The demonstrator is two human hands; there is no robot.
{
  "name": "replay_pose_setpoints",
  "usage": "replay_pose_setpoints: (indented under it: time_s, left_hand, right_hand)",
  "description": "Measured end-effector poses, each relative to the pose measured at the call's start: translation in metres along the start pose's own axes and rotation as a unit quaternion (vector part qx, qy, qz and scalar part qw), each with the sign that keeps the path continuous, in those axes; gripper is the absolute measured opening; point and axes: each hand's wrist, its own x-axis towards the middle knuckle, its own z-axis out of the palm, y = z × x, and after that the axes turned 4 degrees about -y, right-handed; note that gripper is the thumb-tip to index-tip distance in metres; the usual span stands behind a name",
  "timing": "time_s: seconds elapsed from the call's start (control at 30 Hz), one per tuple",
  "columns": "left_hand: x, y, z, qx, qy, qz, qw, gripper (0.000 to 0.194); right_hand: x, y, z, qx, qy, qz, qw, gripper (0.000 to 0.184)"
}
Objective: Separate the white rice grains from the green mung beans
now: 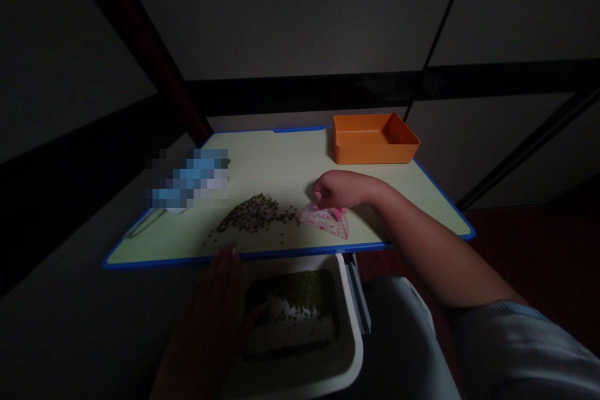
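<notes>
On the light tabletop, my right hand (341,190) is closed, its curled fingers at the upper edge of a pink, clear, half-round protractor (323,221). Just left of the protractor lies a spread pile of small dark beans (253,212), with loose ones trailing towards it. My left hand (213,306) is in shadow at the front edge, its fingers stretched out and the fingertips by the blue rim. The thumb reaches over a white tub (352,359) below the table edge. Small green beans (307,290) are heaped inside that tub.
An orange open box (372,153) stands at the back right of the blue-rimmed table (276,153). A blurred-out blue and white object (192,180) lies at the left, with a cord near it. A pale cabinet wall (300,19) rises behind. My legs are below at the right.
</notes>
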Motion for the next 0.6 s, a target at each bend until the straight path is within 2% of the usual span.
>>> replay_pose_setpoints:
  time_s: [0.2,0.6]
  left_hand:
    - [0.0,0.0007,-0.0015,0.003,-0.003,0.0,1.0,0.084]
    - [0.0008,0.0012,-0.001,0.012,-0.003,0.0,1.0,0.086]
  right_hand:
    - [-0.0002,-0.0038,-0.0004,-0.012,0.008,0.002,1.0,0.012]
    - [-0.0002,-0.0059,0.003,0.044,-0.034,-0.035,0.998,0.015]
